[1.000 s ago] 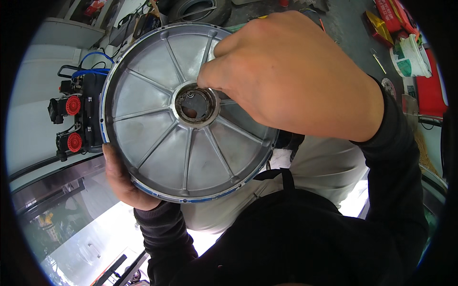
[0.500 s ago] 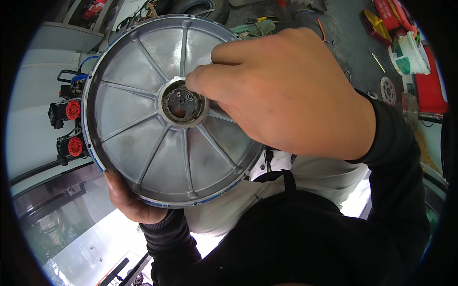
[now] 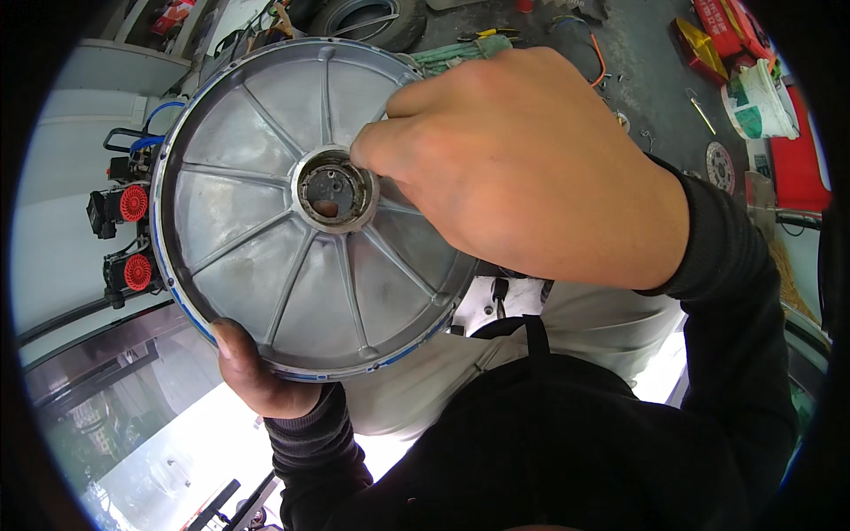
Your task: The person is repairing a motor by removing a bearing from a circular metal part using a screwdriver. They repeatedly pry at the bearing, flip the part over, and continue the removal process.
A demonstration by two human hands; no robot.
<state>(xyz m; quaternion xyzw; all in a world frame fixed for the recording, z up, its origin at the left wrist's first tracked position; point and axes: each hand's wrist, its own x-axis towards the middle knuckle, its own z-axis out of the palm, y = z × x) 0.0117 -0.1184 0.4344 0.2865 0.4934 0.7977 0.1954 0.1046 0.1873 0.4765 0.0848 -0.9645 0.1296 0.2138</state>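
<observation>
Spanning the upper left of the view, a round, ribbed cast-metal hub cover (image 3: pixel 320 274) lies with its inner side facing up, above the person's pale trousers (image 3: pixel 602 327); whether it rests on the lap I cannot tell. Blue coating marks its outer edge. The right hand (image 3: pixel 531 168) arches over the cover's right part, fingers curled in, with the thumb and forefinger side touching the upper right of the central collar; the tips are partly hidden, so whether it pinches anything I cannot tell. Farther left stands a black air compressor (image 3: pixel 133 203) with two red round grilles. The left hand (image 3: pixel 266 380) grips the cover's lower left rim, its thumb pressed along the edge on top and its other fingers out of sight beneath. At the cover's middle, the raised collar (image 3: pixel 335 228) surrounds a dark bore, through which a small skin-coloured patch shows. Beyond the cover lies a tyre (image 3: pixel 376 22), partly cropped. At upper right, near a white bucket (image 3: pixel 753 106) with a green patch, a red package (image 3: pixel 722 26) carries pale printing, small and slanted. A greenish cloth (image 3: pixel 456 55) sits on the grey floor (image 3: pixel 655 88) just beyond the cover, and a drilled brake disc (image 3: pixel 720 166) lies farther right.
</observation>
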